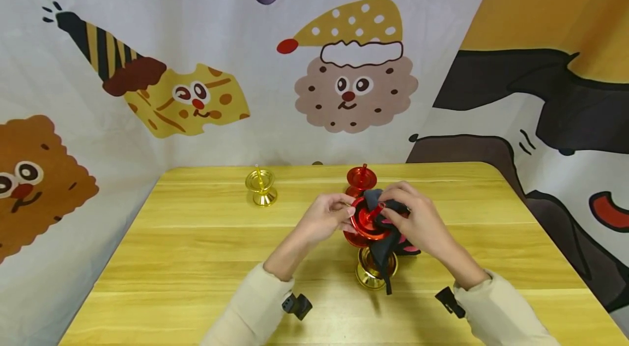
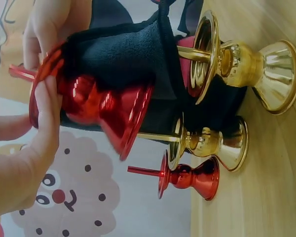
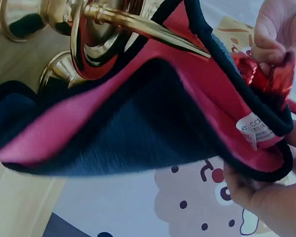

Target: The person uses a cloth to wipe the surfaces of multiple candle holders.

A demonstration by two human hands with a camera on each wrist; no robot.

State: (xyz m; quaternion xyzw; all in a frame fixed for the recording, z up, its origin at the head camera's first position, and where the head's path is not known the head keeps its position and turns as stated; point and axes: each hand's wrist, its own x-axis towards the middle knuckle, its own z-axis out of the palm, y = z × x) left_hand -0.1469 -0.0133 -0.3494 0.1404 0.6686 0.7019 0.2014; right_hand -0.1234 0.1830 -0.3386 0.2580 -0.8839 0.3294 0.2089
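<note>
My left hand [image 1: 321,219] grips a red metallic candle holder [image 1: 361,221] by the rim of its dish, off the table and tilted. My right hand [image 1: 420,223] pinches a dark cloth [image 3: 128,128] with a pink lining and a white label, close beside the holder's spike. The cloth hangs against the dish and stem of the red holder. In the left wrist view the holder's flared base [image 2: 123,118] shows, with the cloth behind it. Below the hands stands a gold candle holder [image 1: 369,276], partly covered by the hanging cloth.
Another red candle holder [image 1: 361,178] stands upright behind the hands. Further left stands a second gold candle holder [image 1: 264,197]. All are on a wooden table [image 1: 206,258]. A printed curtain [image 1: 221,18] hangs behind the table's far edge.
</note>
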